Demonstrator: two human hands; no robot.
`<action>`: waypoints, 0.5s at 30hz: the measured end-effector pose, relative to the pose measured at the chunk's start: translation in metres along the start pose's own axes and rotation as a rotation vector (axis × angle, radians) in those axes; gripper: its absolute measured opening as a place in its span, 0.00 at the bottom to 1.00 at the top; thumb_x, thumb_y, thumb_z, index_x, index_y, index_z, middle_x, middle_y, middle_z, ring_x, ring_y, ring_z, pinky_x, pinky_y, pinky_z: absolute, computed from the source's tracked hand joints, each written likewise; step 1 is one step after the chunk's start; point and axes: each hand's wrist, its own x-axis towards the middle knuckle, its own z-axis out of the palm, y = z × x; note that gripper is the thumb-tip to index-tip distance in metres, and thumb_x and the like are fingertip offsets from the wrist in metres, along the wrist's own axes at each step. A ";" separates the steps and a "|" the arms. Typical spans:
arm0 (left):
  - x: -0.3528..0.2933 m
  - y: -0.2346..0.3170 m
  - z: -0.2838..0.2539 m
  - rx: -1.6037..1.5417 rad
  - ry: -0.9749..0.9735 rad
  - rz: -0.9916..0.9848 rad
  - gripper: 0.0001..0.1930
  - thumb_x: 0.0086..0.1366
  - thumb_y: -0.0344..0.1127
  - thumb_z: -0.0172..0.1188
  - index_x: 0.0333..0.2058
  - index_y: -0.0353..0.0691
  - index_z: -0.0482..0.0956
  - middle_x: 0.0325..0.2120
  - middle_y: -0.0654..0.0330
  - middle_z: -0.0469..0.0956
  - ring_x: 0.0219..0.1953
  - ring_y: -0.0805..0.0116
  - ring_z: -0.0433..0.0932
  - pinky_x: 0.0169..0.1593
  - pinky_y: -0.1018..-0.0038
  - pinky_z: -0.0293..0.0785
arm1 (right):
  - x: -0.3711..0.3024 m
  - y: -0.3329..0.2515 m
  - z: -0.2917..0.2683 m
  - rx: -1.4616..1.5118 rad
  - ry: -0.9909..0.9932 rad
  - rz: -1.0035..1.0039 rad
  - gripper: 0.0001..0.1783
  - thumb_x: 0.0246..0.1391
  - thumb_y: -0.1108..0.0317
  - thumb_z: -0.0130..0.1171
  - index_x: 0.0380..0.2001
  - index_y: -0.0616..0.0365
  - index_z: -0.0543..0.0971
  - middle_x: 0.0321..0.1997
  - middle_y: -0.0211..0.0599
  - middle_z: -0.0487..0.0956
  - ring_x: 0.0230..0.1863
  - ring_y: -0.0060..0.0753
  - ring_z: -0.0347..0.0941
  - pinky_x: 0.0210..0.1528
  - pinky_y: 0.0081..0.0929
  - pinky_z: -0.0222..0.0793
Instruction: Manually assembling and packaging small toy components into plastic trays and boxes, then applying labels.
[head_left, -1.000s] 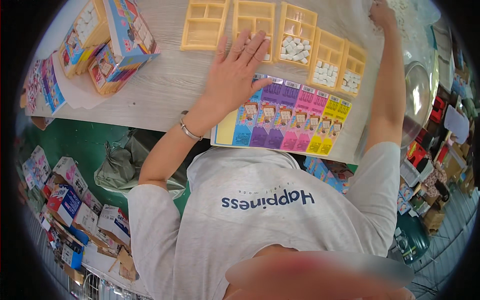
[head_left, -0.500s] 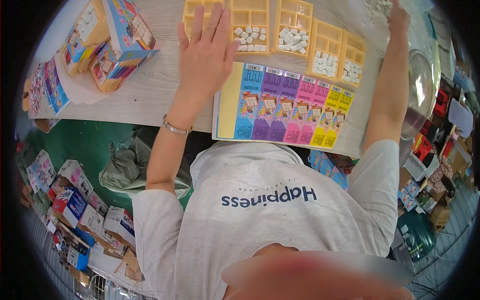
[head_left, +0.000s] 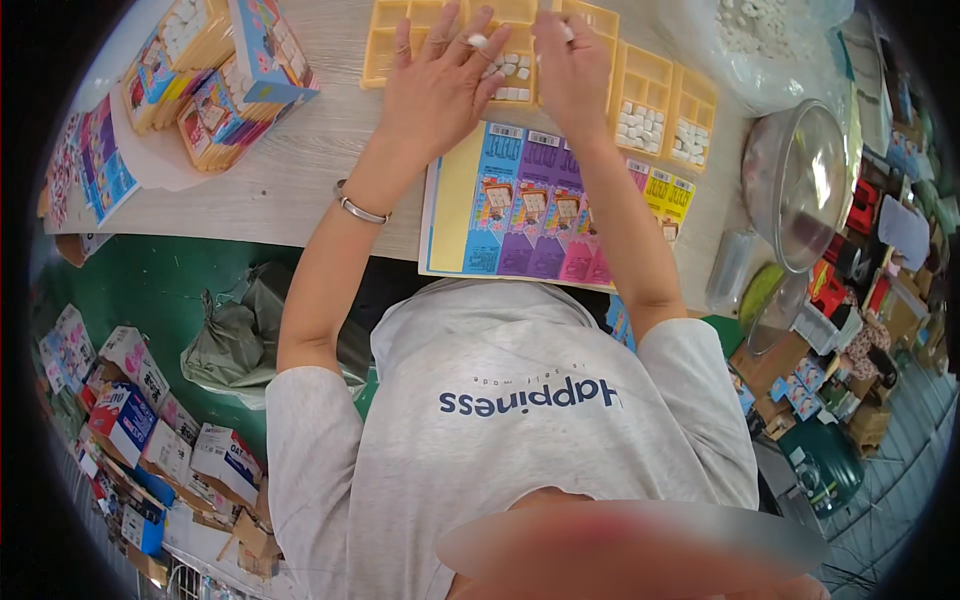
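Several yellow compartment trays (head_left: 643, 78) stand in a row at the far side of the table, with small white blocks (head_left: 640, 127) in their near compartments. My left hand (head_left: 440, 95) lies with fingers spread over the leftmost trays. One white block (head_left: 478, 41) shows among its fingers; whether they grip it I cannot tell. My right hand (head_left: 575, 80) is closed over the middle trays, with a white block (head_left: 568, 33) at its fingertips. Below both hands lies a stack of coloured printed cards (head_left: 535, 215), partly covered by my right forearm.
A clear plastic bag (head_left: 765, 50) of white blocks lies at the far right, near a transparent bowl (head_left: 800, 170). Filled trays and printed cards (head_left: 205, 110) are stacked at the far left. Cardboard boxes (head_left: 130, 420) and a grey-green bag (head_left: 235, 335) are on the floor.
My right hand has come from the bag at the far right to the middle trays, with a white block at its fingertips. My left hand has moved slightly right, its fingers spreading.
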 end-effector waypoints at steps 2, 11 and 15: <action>0.001 0.000 0.002 -0.007 0.034 0.012 0.27 0.69 0.48 0.52 0.64 0.46 0.68 0.64 0.59 0.67 0.69 0.54 0.59 0.72 0.45 0.42 | -0.005 0.004 0.008 -0.146 0.132 -0.522 0.13 0.64 0.60 0.57 0.31 0.58 0.79 0.18 0.30 0.74 0.22 0.26 0.70 0.24 0.27 0.63; 0.001 -0.002 0.006 -0.030 -0.052 -0.039 0.28 0.68 0.47 0.52 0.65 0.46 0.66 0.65 0.56 0.66 0.68 0.52 0.60 0.71 0.45 0.45 | -0.005 0.008 0.011 -0.377 0.208 -0.803 0.16 0.66 0.58 0.56 0.34 0.60 0.80 0.22 0.40 0.78 0.22 0.35 0.74 0.27 0.28 0.67; -0.003 -0.005 0.015 0.097 0.028 0.025 0.30 0.70 0.47 0.53 0.68 0.48 0.62 0.69 0.66 0.60 0.72 0.61 0.54 0.72 0.47 0.41 | 0.002 0.011 0.003 -0.314 0.243 -0.759 0.18 0.67 0.57 0.53 0.28 0.60 0.78 0.21 0.35 0.77 0.21 0.32 0.71 0.24 0.28 0.64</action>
